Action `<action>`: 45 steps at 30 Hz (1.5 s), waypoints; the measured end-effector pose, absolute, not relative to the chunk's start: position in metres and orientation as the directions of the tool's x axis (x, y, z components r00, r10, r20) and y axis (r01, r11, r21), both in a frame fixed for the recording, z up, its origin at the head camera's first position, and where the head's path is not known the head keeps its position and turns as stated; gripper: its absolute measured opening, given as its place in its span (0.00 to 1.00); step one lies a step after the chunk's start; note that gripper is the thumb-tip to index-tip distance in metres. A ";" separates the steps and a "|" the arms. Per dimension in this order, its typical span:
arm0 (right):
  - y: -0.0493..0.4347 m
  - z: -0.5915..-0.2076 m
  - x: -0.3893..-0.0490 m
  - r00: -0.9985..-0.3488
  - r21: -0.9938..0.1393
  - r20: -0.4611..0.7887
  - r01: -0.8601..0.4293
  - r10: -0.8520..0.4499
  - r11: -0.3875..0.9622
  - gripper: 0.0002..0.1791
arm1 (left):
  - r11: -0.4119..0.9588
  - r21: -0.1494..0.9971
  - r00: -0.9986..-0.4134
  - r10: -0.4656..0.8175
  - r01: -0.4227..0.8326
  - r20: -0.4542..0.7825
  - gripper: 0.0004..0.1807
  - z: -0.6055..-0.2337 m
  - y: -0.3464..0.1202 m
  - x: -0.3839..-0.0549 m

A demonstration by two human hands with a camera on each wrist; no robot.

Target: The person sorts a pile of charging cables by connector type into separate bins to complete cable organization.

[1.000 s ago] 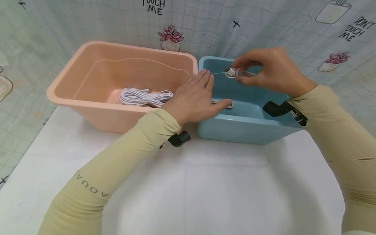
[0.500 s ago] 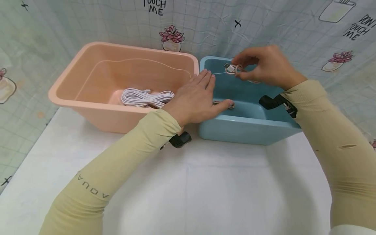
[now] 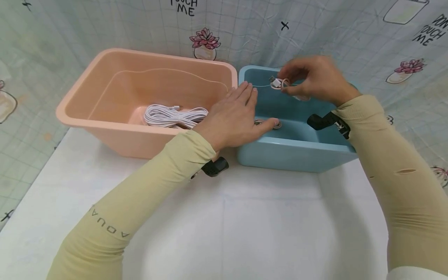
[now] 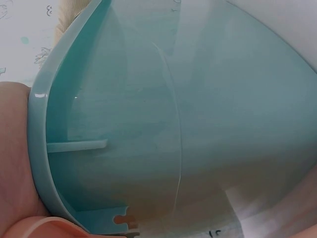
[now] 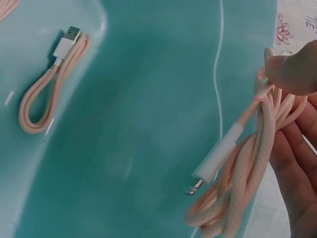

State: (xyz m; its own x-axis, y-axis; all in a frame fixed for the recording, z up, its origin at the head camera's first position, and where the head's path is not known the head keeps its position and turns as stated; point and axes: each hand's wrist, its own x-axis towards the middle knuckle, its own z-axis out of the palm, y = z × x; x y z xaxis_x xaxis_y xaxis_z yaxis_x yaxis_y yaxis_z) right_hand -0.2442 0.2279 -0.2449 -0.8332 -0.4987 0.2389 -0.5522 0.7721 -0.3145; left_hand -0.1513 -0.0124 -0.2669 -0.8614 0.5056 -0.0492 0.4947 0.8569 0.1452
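Observation:
My right hand point(image 3: 318, 79) pinches a coiled pale pink USB cable point(image 5: 247, 158) between thumb and fingers, above the blue bin point(image 3: 297, 153). In the right wrist view its white plug with a metal tip hangs beside the loops. Below it, a second pink cable point(image 5: 74, 54) with a white USB plug lies coiled in the bin. With fingers straight, my left hand point(image 3: 232, 118) rests across the neighbouring rims of the blue bin and the peach bin point(image 3: 133, 144). A bundled white cable point(image 3: 175, 116) lies inside the peach bin, its right end partly hidden by my left hand.
Both bins stand side by side on a white-covered table point(image 3: 224, 221). Behind them hangs a printed plastic sheet point(image 3: 140, 27) with plant drawings. Part of another pink cable point(image 5: 7, 7) shows at the corner of the right wrist view.
My right forearm has swung a little to the left, while the hand keeps its pinch on the pink USB cable. My left hand stays in place on the rims.

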 end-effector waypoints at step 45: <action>0.240 -0.239 -0.208 -0.866 -0.275 0.205 -0.498 -0.456 0.822 0.27 | 0.864 0.065 -0.867 0.497 0.499 0.042 0.50 -0.264 -0.070 -0.166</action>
